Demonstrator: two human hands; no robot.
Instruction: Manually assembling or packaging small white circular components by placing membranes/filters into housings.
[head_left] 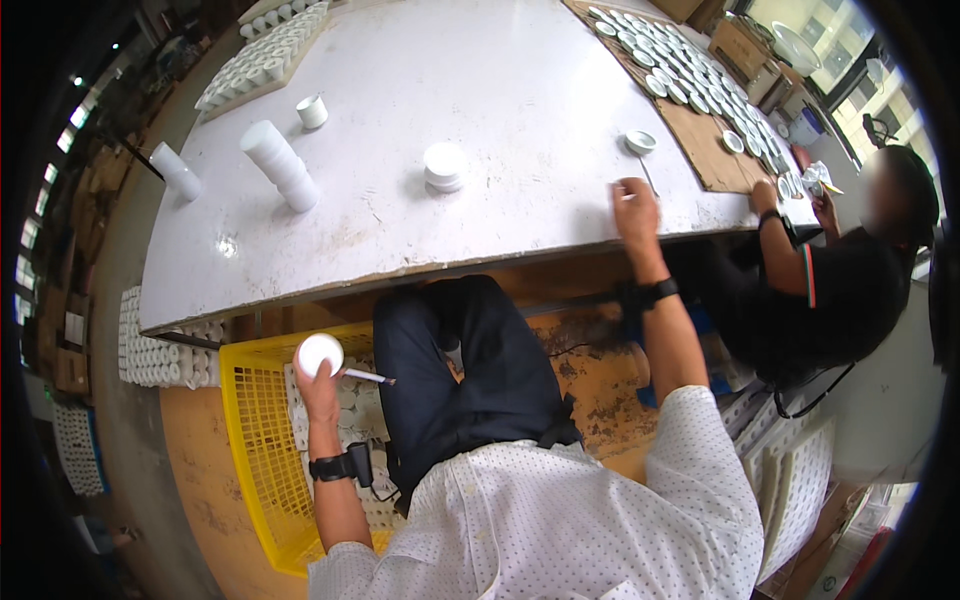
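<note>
My left hand [318, 398] is closed around a small white cup [320, 354] above the yellow crate, low beside my left thigh. A thin white brush [368, 376] with a dark tip sticks out from the same hand, toward my knee. Over the table's near right part, my right hand [637, 212] has its fingers pinched together; a pale bit shows at them, too small to name. Just beyond it stands a small whitish dish [640, 142], with a thin dark stick [650, 178] reaching from it toward the hand.
On the white table [540, 90] stand stacked white cups [280, 165], a lone cup [312, 112] and a short white stack [444, 167]. A brown board [725, 170] bears many small dishes. A co-worker [820, 270] sits at right. The yellow crate [262, 480] holds white pieces.
</note>
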